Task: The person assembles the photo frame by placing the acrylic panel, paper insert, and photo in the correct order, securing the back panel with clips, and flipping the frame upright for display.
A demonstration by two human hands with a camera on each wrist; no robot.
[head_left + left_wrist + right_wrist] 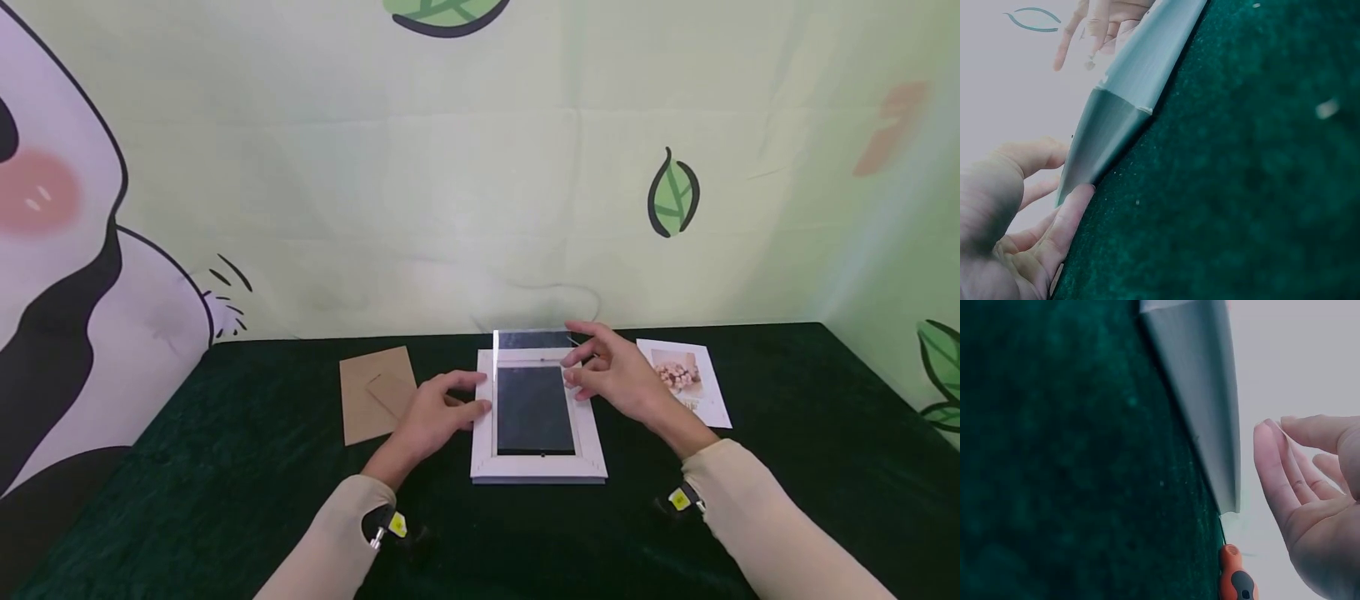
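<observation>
A white picture frame (536,467) with a dark centre lies flat on the dark green cloth (225,467). My left hand (471,393) rests against its left rail, thumb and forefinger touching the edge. In the left wrist view the thumb (1075,203) presses on the frame's side (1129,81). My right hand (581,360) hovers over the frame's far right corner with fingers spread and holds nothing. The right wrist view shows those fingers (1275,469) apart from the frame (1204,394). A clear pane (532,339) lies at the frame's far end.
A brown envelope (375,392) lies left of the frame, and a photo card (686,379) to its right. A pale printed backdrop (450,208) rises behind the table. An orange and black object (1235,584) shows beside the frame in the right wrist view.
</observation>
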